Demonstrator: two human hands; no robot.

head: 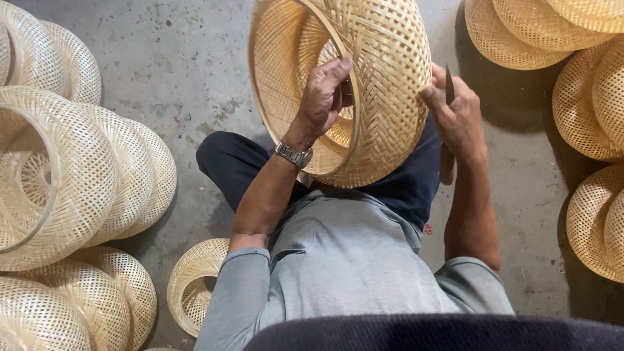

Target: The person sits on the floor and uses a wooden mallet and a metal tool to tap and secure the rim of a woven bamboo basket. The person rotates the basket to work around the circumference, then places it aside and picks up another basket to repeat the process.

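1. The basket is a round, pale woven bamboo shell with a tight diagonal weave outside and a smooth hoop rim. It is tipped on its side over the person's lap, its open mouth turned left.
2. The left hand reaches into the mouth, fingers curled around the rim hoop and gripping it. A metal watch sits on that wrist.
3. The right hand rests against the basket's outer wall, closed around a thin dark blade that points upward just beside the weave.
4. The basket's lower edge lies close above the dark trousers; its top runs out of view.
5. Bare concrete floor lies open ahead on the left and in a narrow strip on the right of the knees.
6. A stack of similar baskets crowds the left edge, a small one lies near the left elbow, and more baskets fill the right side.
7. Every basket whose inside shows is hollow, with nothing in it.
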